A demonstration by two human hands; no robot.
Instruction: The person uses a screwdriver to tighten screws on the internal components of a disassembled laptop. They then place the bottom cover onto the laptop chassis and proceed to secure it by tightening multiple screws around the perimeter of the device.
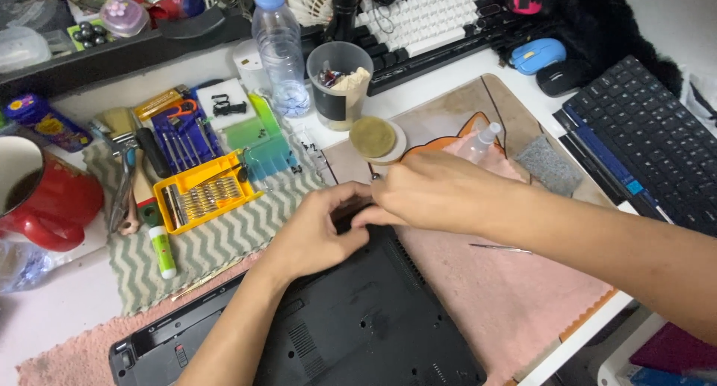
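Both hands meet at the far edge of the black plastic underside of an upturned laptop (351, 319), which lies on a pink towel (508, 296) on the bench. The left hand (317, 233) presses down on the case, fingers curled at the rim. The right hand (433, 192) is pinched together over the same spot; whether it grips a tool or a screw cannot be told, since the fingertips hide it.

Judgement: the work goes best with the left hand bracing the case flat while the right keeps its pinch upright and light, so nothing small slips onto the towel.

Left of the hands: a yellow tray of screwdriver bits (202, 192), a blue bit holder (185, 136), a small white tube with a green cap (162, 251). Beyond the hands: a clear plastic water bottle with a blue cap (280, 54), its label pale, and a clear cup with a dark band (340, 83). Right of the hands: thin metal tweezers (499, 248).
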